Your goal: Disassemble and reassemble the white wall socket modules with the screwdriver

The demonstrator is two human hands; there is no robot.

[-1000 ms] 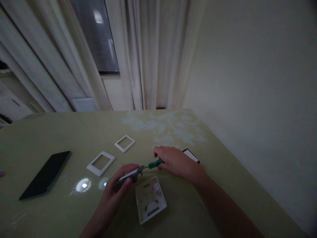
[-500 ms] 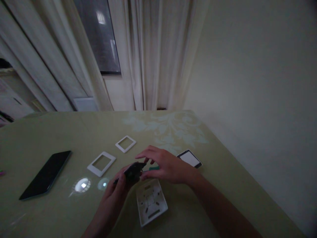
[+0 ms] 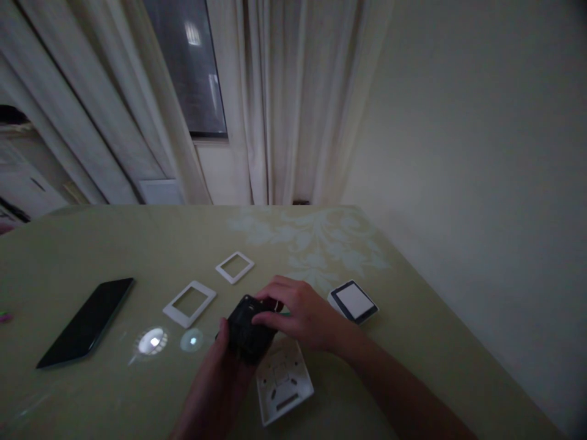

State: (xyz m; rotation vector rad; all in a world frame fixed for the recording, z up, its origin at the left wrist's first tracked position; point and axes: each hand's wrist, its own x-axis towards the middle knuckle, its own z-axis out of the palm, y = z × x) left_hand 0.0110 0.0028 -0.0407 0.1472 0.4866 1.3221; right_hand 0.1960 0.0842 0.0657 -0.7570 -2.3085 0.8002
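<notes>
A black, boxy square module (image 3: 251,330), looking like the back of a wall switch or socket, is held up off the table between both hands. My left hand (image 3: 224,366) cradles it from below, thumb along its left edge. Closed on its upper right side is my right hand (image 3: 298,311), the thumb lying across the dark face and the fingers at the far edge. A bit of something green (image 3: 285,314) shows behind my right hand; most of it is hidden. Under the module lies an open white mounting box (image 3: 287,394) with slots and holes in its floor, partly covered.
Two white square frames (image 3: 170,310) lie beyond my left hand. Farther left is a black tablet-like slab (image 3: 87,324). To the right of my right hand sits a white piece with a black-bordered panel (image 3: 354,302). The glossy table (image 3: 137,244) meets the wall on the right.
The black module has been turned so its broad dark face shows. My right thumb has moved onto that face. The view has shifted slightly, and more of the black-bordered piece is visible.
</notes>
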